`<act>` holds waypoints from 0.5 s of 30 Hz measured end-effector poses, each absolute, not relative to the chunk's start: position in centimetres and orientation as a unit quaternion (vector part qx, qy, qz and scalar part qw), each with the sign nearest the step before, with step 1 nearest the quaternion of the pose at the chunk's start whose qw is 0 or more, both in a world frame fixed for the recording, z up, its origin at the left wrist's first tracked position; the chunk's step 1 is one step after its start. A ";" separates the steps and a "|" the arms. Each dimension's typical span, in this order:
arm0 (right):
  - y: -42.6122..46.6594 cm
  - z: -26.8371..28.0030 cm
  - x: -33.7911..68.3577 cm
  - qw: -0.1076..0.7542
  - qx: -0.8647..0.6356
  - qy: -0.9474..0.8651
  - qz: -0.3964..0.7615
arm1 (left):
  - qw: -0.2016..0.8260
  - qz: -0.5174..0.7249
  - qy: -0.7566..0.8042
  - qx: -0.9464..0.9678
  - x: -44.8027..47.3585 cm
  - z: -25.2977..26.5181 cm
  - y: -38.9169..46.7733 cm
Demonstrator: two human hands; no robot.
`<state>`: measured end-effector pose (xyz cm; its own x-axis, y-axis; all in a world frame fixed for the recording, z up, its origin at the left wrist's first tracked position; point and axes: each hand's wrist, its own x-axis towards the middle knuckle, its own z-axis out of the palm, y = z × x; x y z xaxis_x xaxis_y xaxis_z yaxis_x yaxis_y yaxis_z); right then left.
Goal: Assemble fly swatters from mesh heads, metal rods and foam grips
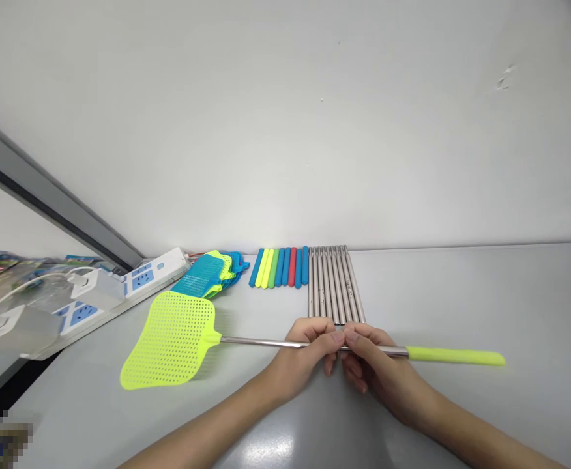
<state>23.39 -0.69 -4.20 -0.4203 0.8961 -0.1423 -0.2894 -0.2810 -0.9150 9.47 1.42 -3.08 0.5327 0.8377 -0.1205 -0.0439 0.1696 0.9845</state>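
Note:
Across the front of me lies a fly swatter (173, 340) with a yellow-green perforated head at the left, a thin metal rod and a yellow-green grip (454, 355) at the right. Both hands are closed on its metal shaft, close together at the middle. My left hand (309, 345) pinches it between thumb and fingers, nearer the head. My right hand (371, 355) grips the thicker tube on the grip's side. Just behind my hands lies a row of metal tubes (334, 286), their near ends partly hidden by my fingers.
Several coloured handle grips (279, 267) lie in a row left of the tubes. Beside them is a pile of blue and yellow-green swatter heads (204, 273). A white power strip (156, 273) with plugged-in adapters runs along the left edge. A white wall (315, 130) stands behind the grey table (471, 293).

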 end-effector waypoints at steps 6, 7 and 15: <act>-0.6 -4.0 23.4 0.419 -0.353 -0.418 0.724 | 0.672 0.360 0.358 0.539 9.9 -2.7 1.2; -0.6 -3.9 23.4 0.420 -0.353 -0.417 0.724 | 0.670 0.367 0.357 0.538 10.0 -2.6 1.1; -0.5 -3.9 23.3 0.424 -0.347 -0.415 0.727 | 0.664 0.373 0.365 0.536 10.3 -2.6 0.8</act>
<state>23.30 -0.53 -3.93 -0.4000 0.9038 -0.1521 -0.3292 -0.2966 -0.8965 10.33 0.80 -2.61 0.4549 0.8866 -0.0843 -0.1047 0.1472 0.9835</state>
